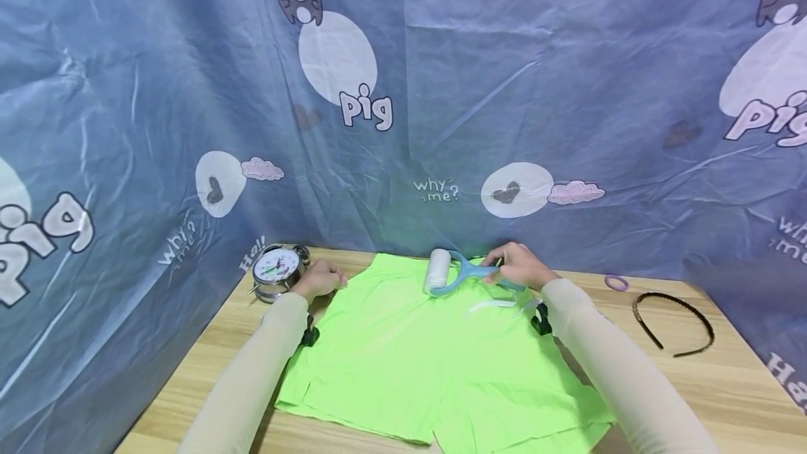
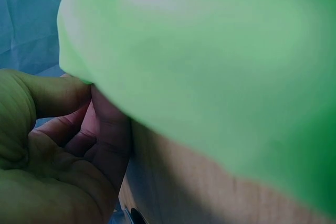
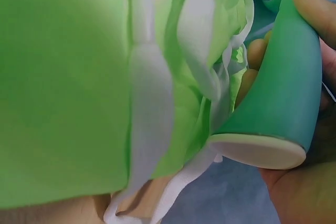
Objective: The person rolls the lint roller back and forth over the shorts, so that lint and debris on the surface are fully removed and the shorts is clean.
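Observation:
Bright green shorts (image 1: 403, 356) lie spread on the wooden table, waistband toward the back curtain. My left hand (image 1: 323, 280) is at their upper left edge; in the left wrist view its thumb and fingers pinch the shorts' fabric (image 2: 210, 66). My right hand (image 1: 518, 266) grips the blue handle of a lint roller (image 1: 438, 272), whose white cylinder lies over the waistband. From the right wrist view, fingers wrap the roller's handle (image 3: 283, 82), its pale end facing the camera. White drawstrings (image 3: 152, 87) hang loose beside it on the shorts.
A silver twin-bell alarm clock (image 1: 277, 268) stands left of my left hand. On the right of the table lie a purple hair tie (image 1: 616, 283) and a dark headband (image 1: 677, 296). A blue printed curtain (image 1: 441, 125) borders the table at the back and sides.

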`<state>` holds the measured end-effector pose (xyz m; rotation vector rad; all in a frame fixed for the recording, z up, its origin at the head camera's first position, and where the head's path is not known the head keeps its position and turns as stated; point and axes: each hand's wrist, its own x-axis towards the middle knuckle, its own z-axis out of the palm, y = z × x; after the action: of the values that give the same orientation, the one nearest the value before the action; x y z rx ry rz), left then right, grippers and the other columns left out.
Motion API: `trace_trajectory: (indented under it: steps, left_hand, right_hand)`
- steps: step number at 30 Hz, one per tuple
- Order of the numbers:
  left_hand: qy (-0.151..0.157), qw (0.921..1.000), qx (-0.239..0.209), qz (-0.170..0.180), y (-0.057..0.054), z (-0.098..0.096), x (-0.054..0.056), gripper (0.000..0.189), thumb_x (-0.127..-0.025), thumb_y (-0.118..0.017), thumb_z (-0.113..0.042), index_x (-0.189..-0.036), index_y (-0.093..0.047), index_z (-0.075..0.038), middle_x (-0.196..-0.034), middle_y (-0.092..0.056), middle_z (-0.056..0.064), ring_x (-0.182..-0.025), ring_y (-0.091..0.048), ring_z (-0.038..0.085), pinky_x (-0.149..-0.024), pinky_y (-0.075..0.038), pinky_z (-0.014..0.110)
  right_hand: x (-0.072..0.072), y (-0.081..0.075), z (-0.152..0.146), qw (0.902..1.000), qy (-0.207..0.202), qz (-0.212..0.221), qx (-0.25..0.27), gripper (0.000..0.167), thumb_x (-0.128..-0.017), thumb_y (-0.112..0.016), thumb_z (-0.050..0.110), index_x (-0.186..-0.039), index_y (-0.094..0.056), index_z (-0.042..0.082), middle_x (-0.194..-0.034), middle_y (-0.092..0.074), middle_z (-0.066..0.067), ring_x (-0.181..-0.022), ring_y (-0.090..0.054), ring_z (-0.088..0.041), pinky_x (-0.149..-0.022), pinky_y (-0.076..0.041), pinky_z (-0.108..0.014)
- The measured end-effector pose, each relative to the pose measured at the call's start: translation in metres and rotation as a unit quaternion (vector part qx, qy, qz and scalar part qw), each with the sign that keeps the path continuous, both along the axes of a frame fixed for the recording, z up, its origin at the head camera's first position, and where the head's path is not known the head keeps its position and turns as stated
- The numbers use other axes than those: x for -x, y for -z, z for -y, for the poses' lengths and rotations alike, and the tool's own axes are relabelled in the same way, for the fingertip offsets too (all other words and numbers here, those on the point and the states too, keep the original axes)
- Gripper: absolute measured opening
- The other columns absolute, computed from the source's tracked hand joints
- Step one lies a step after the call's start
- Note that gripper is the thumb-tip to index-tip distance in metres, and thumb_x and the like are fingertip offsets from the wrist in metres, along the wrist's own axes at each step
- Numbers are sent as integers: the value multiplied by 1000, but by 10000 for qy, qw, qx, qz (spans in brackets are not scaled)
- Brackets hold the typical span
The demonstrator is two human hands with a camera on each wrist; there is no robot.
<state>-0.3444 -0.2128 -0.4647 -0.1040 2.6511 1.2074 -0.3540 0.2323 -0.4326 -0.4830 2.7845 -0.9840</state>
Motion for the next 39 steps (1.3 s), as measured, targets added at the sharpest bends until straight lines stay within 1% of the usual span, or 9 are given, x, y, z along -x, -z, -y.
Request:
trace_trajectory:
  steps: [2, 6, 11, 15, 21, 27, 32, 35, 39]
  left_hand:
    - [-9, 10000, 31, -5, 0, 0, 0, 13, -89, -61, -9, -83, -73, -10, -97, -67, 5, -73, -51, 19, -74, -45, 32]
    - [-11, 10000, 37, 2, -1, 0, 0, 13, -90, -61, -10, -84, -73, -10, -101, -68, 6, -77, -53, 20, -75, -45, 32]
    - [-6, 10000, 51, -20, -1, 0, -2, 12, -89, -62, -9, -84, -72, -9, -102, -69, 6, -78, -54, 19, -72, -46, 29]
    - [-5, 9999, 140, -39, -1, -1, -3, 10, -88, -63, -10, -84, -72, -9, -102, -69, 6, -77, -54, 18, -70, -45, 28]
    - [-54, 9998, 161, 40, 0, -2, -1, 10, -89, -64, -11, -80, -68, -10, -89, -62, 5, -68, -50, 17, -69, -44, 31]
    - [-74, 9998, 188, 64, 1, -3, 0, 10, -90, -62, -11, -83, -69, -10, -94, -63, 6, -70, -50, 18, -69, -43, 32]
    - [-28, 9999, 160, 28, 0, -3, -2, 12, -90, -62, -11, -81, -68, -10, -93, -63, 6, -69, -48, 18, -69, -42, 32]
    - [-32, 9999, 129, 35, 0, -3, -3, 12, -91, -62, -11, -81, -68, -10, -97, -64, 7, -69, -48, 17, -70, -43, 32]
    - [-42, 9999, 150, 17, -1, -3, -4, 9, -90, -63, -10, -87, -71, -8, -108, -67, 9, -71, -53, 17, -70, -45, 31]
  right_hand:
    - [0, 0, -2, 10000, -33, -44, -11, 21, -75, -84, 19, -95, -81, 17, -87, -78, 1, -53, -30, -13, -60, -36, -27]
    - [2, 0, -5, 9996, -97, -210, -157, 20, -73, -85, 19, -93, -81, 19, -84, -78, 3, -53, -30, -12, -60, -38, -27]
    - [2, -1, -8, 9978, -193, -442, -446, 21, -72, -86, 21, -92, -81, 20, -83, -77, 4, -59, -43, -14, -65, -41, -28]
    - [2, -4, -12, 9970, -210, -493, -553, 21, -71, -87, 21, -92, -81, 20, -83, -77, 4, -67, -52, -15, -68, -43, -29]
    - [1, -6, -15, 9974, -187, -482, -501, 21, -71, -89, 20, -91, -81, 19, -84, -78, 3, -73, -61, -13, -71, -46, -29]
    - [0, -8, -19, 9987, -171, -273, -406, 20, -73, -88, 18, -92, -81, 17, -85, -77, 2, -73, -61, -14, -71, -46, -29]
    - [-1, -8, -25, 9986, -203, -266, -409, 18, -74, -86, 17, -92, -81, 17, -85, -77, 2, -76, -61, -14, -72, -46, -30]
    - [0, -8, -28, 9986, -205, -272, -401, 18, -74, -86, 17, -91, -81, 18, -85, -77, 3, -76, -62, -14, -72, -46, -30]
    - [0, -8, -32, 9985, -168, -286, -436, 18, -74, -87, 19, -90, -81, 20, -86, -77, 4, -77, -62, -13, -73, -47, -29]
